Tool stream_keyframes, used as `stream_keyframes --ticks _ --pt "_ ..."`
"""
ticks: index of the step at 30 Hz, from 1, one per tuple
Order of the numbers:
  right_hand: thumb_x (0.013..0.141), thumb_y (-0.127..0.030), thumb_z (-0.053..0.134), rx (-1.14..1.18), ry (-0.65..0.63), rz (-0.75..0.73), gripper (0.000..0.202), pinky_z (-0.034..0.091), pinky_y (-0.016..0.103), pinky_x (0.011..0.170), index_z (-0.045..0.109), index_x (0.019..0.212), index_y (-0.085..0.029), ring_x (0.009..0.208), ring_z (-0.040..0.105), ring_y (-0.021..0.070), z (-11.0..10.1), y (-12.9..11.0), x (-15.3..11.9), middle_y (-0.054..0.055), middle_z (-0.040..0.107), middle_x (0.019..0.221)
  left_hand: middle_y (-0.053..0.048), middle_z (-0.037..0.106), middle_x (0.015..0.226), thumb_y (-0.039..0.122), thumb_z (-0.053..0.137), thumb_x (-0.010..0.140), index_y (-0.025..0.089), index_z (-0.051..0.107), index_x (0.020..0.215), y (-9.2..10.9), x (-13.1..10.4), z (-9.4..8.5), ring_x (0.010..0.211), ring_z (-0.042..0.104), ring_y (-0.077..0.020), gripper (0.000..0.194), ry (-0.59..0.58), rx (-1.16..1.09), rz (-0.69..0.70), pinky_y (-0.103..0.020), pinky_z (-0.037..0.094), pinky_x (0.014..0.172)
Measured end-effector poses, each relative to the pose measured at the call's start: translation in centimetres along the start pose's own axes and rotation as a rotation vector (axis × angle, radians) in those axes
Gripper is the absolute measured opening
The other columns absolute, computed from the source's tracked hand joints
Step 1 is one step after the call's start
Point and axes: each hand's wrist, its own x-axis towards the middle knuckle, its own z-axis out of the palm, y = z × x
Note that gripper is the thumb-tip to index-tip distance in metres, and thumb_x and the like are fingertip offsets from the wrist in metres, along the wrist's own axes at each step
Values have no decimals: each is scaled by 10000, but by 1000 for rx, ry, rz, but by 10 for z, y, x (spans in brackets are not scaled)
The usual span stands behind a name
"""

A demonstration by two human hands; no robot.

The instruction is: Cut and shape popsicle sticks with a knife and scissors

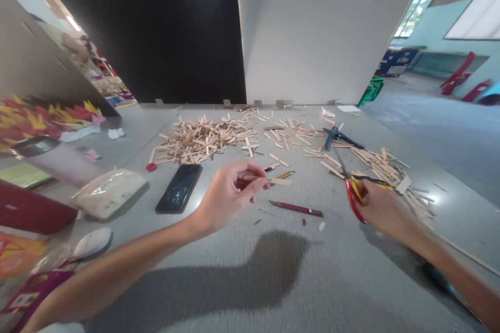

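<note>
My left hand (pixel 238 192) is closed in a pinch on a flat wooden stick (pixel 280 181), held above the grey table. In my right hand (pixel 377 205) is a pair of scissors (pixel 353 197) with red and yellow handles, the blades pointing up and away. Below my left hand lies a dark red craft knife (pixel 297 208). A heap of wooden sticks (pixel 203 138) spreads behind my left hand. More sticks (pixel 385 166) lie beyond my right hand, close to a dark blue cutting tool (pixel 339 138).
A phone (pixel 178 188) lies left of my left hand. Further left are a plastic packet (pixel 109 192), a tumbler (pixel 54 158), a white mouse (pixel 92 242) and folded paper pieces (pixel 42 119). A black panel (pixel 156 31) and a white panel (pixel 312 31) stand along the back edge.
</note>
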Motion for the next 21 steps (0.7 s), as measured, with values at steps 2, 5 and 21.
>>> stream_keyframes --ticks 2,5,21 --pt "916 -701 643 156 -22 -16 426 478 356 525 610 876 -278 580 618 244 -5 -16 -4 35 640 698 -50 815 846 276 664 1012 169 675 972 10 4 -3 548 575 -88 114 39 -77 -2 -203 494 555" --pt "844 -965 621 531 -50 -26 725 500 330 529 658 1035 -266 584 576 199 -6 -51 -15 -2 594 745 -56 792 813 300 636 1054 143 727 955 27 10 -7 531 533 -76 207 -44 -108 -9 -189 448 511" --pt "926 -941 550 1058 -304 -147 697 488 351 730 620 888 -248 730 500 200 67 -80 -87 16 556 835 87 442 565 357 366 1173 198 571 868 28 0 15 498 338 -93 401 -190 -62 26 -214 279 473"
